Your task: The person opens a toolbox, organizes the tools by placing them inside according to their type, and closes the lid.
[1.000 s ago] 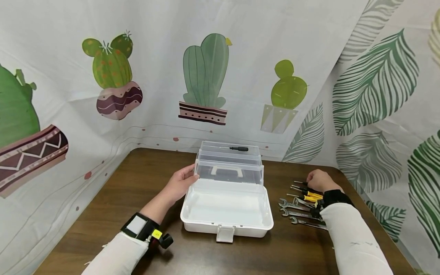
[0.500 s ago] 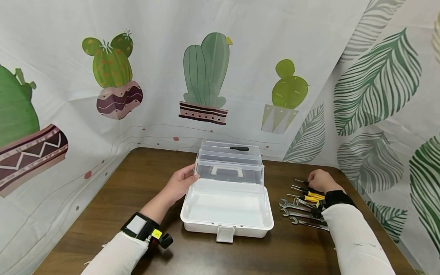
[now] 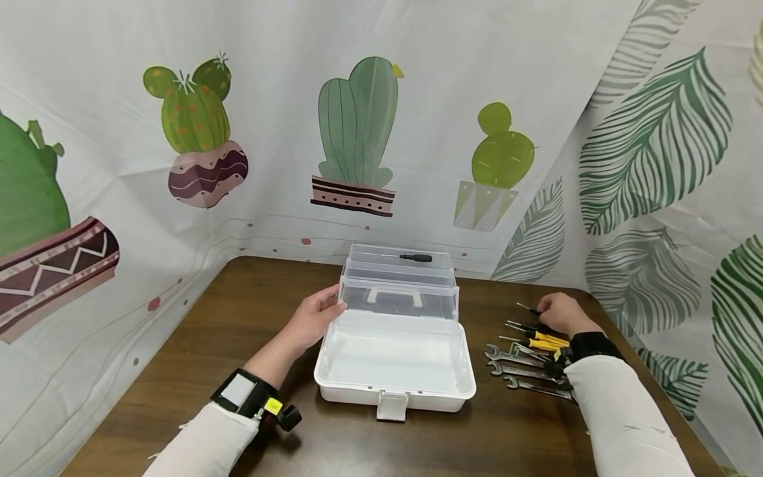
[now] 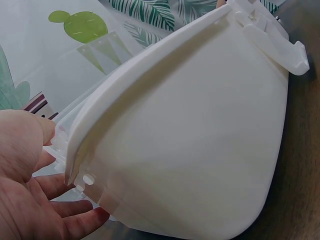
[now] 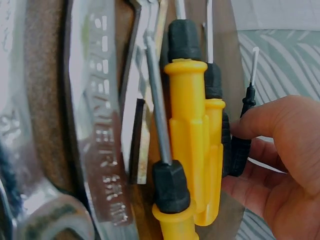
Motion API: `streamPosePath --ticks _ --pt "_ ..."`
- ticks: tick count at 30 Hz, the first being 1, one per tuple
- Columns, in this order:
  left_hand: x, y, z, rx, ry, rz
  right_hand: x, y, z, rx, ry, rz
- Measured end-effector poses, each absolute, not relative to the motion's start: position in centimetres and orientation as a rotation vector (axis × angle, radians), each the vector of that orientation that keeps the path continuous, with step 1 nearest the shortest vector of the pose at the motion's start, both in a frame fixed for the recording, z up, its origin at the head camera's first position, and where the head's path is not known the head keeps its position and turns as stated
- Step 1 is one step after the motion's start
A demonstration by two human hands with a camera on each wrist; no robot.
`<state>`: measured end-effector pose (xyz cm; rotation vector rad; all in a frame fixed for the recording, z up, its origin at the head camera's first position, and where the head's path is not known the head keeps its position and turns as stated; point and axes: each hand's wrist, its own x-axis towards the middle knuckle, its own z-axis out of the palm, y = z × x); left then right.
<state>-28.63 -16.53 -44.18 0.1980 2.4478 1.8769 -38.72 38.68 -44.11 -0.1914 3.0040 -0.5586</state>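
Observation:
A white toolbox (image 3: 346, 396) stands on the table with its clear lid (image 3: 399, 301) tipped back. My left hand (image 3: 311, 321) holds the box's left side near the hinge, the thumb at the lid edge and the fingers behind; the left wrist view shows these fingers (image 4: 80, 222) by the hinge corner. To the right, my right hand (image 3: 561, 313) pinches a small black screwdriver (image 5: 241, 150) by its handle, the tip raised and pointing away in the right wrist view. Beside it lie yellow-handled screwdrivers (image 5: 187, 110).
Several silver wrenches (image 3: 521, 373) lie in a row nearer me at the right, with bent hex keys (image 5: 134, 105) by the yellow screwdrivers. A black screwdriver (image 3: 415, 258) rests on the raised lid. Patterned cloth (image 3: 435, 146) hangs behind the wooden table (image 3: 250, 298).
My right hand has shifted slightly right with the small black screwdriver, whose shaft has swung and now slants away from the other tools. The left hand keeps its hold on the toolbox.

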Motion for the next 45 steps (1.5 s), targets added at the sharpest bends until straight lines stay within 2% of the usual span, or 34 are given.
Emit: streamPosePath --ticks 11,33,45 --pt "-28.7 -16.4 -44.3 0.207 2.444 1.888 -38.6 39.2 -41.9 -0.216 3.047 -0.719" --pt "-28.4 -16.2 -44.2 0.209 2.634 1.857 -39.7 34.2 -26.2 -0.414 3.164 -0.705" --pt "-27.9 -16.0 -43.7 0.246 2.69 1.798 -40.6 27.9 -21.6 -0.6 3.2 -0.606"
